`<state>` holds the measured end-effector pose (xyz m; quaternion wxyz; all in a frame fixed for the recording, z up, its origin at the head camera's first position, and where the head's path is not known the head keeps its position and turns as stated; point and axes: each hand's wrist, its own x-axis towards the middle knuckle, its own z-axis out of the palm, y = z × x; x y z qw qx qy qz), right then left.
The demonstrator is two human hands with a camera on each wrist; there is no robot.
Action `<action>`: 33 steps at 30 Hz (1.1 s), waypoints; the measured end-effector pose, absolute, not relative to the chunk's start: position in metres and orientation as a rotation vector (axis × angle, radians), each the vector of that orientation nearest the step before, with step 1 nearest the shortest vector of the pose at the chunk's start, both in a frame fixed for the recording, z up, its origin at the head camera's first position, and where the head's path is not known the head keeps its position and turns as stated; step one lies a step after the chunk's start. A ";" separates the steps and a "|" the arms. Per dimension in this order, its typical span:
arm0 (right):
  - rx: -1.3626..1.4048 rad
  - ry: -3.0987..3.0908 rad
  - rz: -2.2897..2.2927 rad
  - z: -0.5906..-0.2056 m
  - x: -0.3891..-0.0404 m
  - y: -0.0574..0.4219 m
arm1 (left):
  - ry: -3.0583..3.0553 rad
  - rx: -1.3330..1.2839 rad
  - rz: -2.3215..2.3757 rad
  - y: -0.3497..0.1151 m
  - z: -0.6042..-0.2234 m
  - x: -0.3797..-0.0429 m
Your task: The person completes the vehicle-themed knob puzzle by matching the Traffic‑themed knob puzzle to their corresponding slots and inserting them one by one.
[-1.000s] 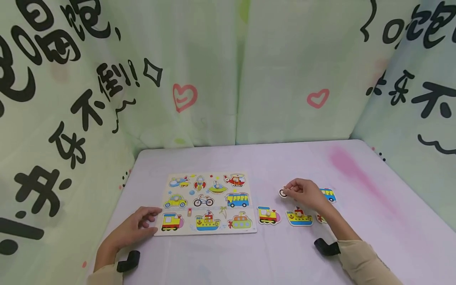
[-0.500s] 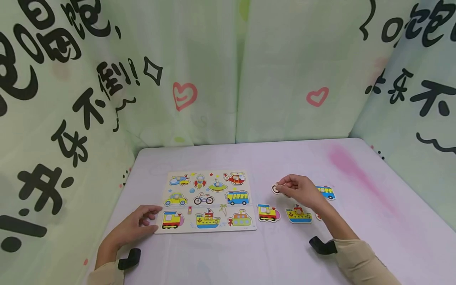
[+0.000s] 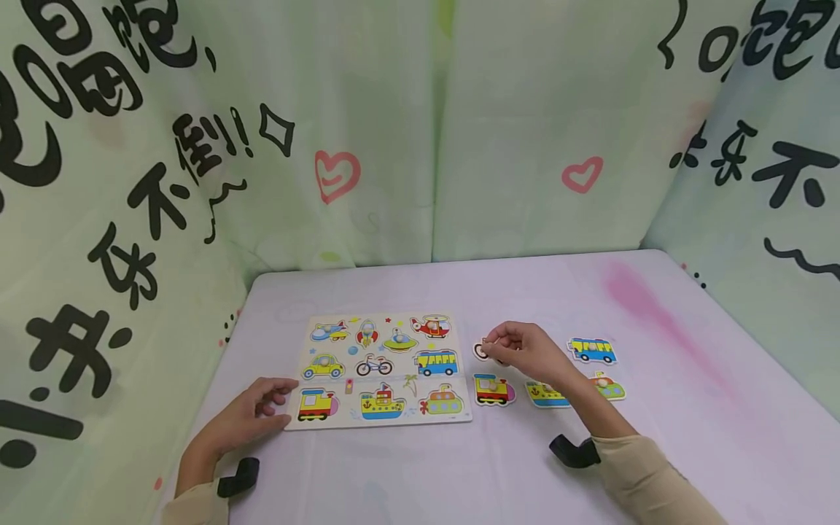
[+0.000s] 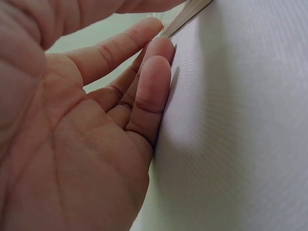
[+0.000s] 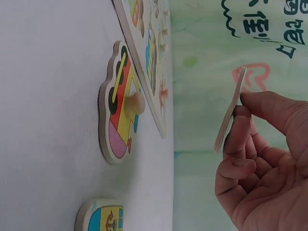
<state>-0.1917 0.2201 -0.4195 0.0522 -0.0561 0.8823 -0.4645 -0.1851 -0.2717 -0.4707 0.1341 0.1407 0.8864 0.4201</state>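
A wooden peg puzzle board [image 3: 410, 424] printed with vehicles lies left of the table's middle. At its left edge is my left hand [image 3: 252, 408], index fingertip and thumb touching the edge, other fingers loosely bent. In the left wrist view, the fingers [image 4: 154, 91] lie beside the board's thin edge [image 4: 187, 17]. My right hand [image 3: 528, 351] pinches a bicycle puzzle piece [image 3: 480, 351] above the table, right of the board. The right wrist view shows this thin piece [image 5: 231, 113] edge-on between thumb and fingers. Below it lies a train piece [image 3: 494, 390] with a wooden knob [image 5: 135, 102].
A ship piece [image 3: 545, 394] lies partly behind the right forearm. Further right are a bus piece [image 3: 593, 351] and a submarine piece [image 3: 610, 387]. Several knobs rise from the board. Green printed curtains [image 3: 380, 219] enclose the table's back and sides.
My right hand has moved left with the bicycle piece, nearing the board's right edge. The bus and submarine pieces now show more fully. The left hand stays at the board.
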 end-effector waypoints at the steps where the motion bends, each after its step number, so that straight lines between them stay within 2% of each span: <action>1: -0.174 2.676 -1.415 -0.420 -0.192 0.218 | 2.569 0.406 1.219 -0.272 -0.471 -0.185; 33: -0.392 2.580 -1.453 -0.427 -0.208 0.162 | 2.570 0.360 1.202 -0.271 -0.470 -0.185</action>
